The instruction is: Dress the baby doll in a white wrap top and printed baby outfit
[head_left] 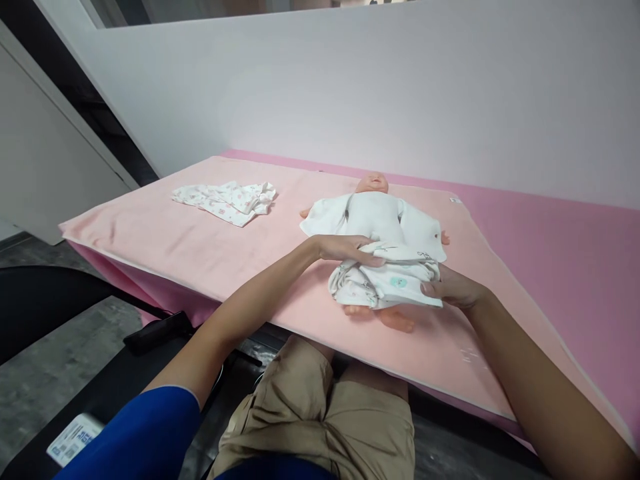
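Note:
A baby doll (pixel 373 182) lies on its back on a pink towel (pixel 280 267), its head toward the wall. It wears a white top (pixel 375 217), and its bare feet point toward me. Over its legs is a bunched white printed baby garment (pixel 400 283) with a green motif. My left hand (pixel 350 249) grips the garment's upper left part, thumb on top. At the garment's right edge, my right hand (pixel 450 288) pinches the cloth, with some fingers hidden behind it. The garment covers the doll's legs apart from the feet.
Another small white printed garment (pixel 230 200) lies crumpled on the left of the towel. A pink table cover (pixel 565 247) shows at the right. A white wall (pixel 400 93) stands behind. Below left are a black chair (pixel 50 300) and a white labelled box (pixel 75 439).

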### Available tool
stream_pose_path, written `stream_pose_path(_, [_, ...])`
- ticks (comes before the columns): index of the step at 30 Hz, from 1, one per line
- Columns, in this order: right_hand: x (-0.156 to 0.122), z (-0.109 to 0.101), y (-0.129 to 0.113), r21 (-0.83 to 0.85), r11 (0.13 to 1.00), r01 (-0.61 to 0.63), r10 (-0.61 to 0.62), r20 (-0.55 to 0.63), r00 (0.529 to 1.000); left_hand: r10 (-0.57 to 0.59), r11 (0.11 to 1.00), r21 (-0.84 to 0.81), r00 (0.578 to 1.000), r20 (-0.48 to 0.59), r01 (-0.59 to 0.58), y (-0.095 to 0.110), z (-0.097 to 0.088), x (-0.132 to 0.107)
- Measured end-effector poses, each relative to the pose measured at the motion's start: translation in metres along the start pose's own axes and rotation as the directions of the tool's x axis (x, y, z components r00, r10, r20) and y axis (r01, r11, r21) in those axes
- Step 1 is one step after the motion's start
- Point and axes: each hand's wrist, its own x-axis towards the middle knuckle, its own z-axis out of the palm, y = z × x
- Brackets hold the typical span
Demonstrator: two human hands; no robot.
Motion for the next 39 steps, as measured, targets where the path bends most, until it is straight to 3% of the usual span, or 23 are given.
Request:
stream_pose_path(4, [0.005, 0.006, 0.002, 0.041, 0.999, 0.011, -0.009, -0.040, 0.999, -0.002, 1.000, 0.020, 1.000, 0.019, 0.002, 0.001, 0.001, 0.000])
stream_pose_path(11, [0.008, 0.017, -0.006, -0.029, 0.999, -0.030, 0.026, -0.140, 0.990, 0.042, 0.999, -0.002, 0.999, -0.007, -0.042, -0.004, -0.002, 0.000])
stream_pose_path(17, [0.005, 0.017, -0.017, -0.047, 0.992, 0.114, -0.114, -0.004, 0.993, -0.020, 1.000, 0.020, 0.996, -0.085, 0.022, 0.005, 0.010, -0.006])
stream_pose_path(19, [0.001, 0.023, -0.025, -0.123, 0.986, 0.110, -0.116, -0.047, 0.992, -0.011, 0.997, 0.074, 0.992, -0.128, 0.021, 0.011, 0.020, -0.010])
stream_pose_path(21, [-0.004, 0.036, -0.034, -0.226, 0.973, 0.036, -0.081, -0.190, 0.978, 0.019, 0.985, 0.175, 0.981, -0.195, 0.015, 0.016, 0.033, -0.013])
stream_pose_path(23, [-0.009, 0.056, -0.039, -0.315, 0.948, -0.047, -0.092, -0.413, 0.906, 0.055, 0.966, 0.258, 0.958, -0.283, 0.021, 0.018, 0.046, -0.016])
stream_pose_path(26, [-0.016, 0.097, -0.034, -0.388, 0.910, -0.148, -0.175, -0.681, 0.711, 0.075, 0.950, 0.310, 0.926, -0.370, 0.047, 0.019, 0.061, -0.019])
stream_pose_path(28, [-0.021, 0.130, -0.024, -0.389, 0.898, -0.206, -0.200, -0.778, 0.596, 0.064, 0.941, 0.332, 0.936, -0.347, 0.059, 0.020, 0.066, -0.022])
stream_pose_path(30, [-0.026, 0.161, -0.012, -0.357, 0.903, -0.239, -0.205, -0.847, 0.491, 0.031, 0.931, 0.359, 0.965, -0.259, 0.066, 0.021, 0.068, -0.024])
stream_pose_path(34, [-0.031, 0.202, 0.007, -0.294, 0.924, -0.245, -0.183, -0.902, 0.392, -0.063, 0.893, 0.437, 0.990, -0.125, 0.111, 0.025, 0.065, -0.026])
stream_pose_path(36, [-0.033, 0.206, 0.011, -0.298, 0.916, -0.270, -0.192, -0.914, 0.358, -0.076, 0.859, 0.495, 0.989, -0.128, 0.130, 0.025, 0.066, -0.025])
stream_pose_path(39, [-0.036, 0.197, 0.012, -0.342, 0.865, -0.367, -0.243, -0.926, 0.289, -0.068, 0.766, 0.615, 0.974, -0.214, 0.188, 0.024, 0.076, -0.019])
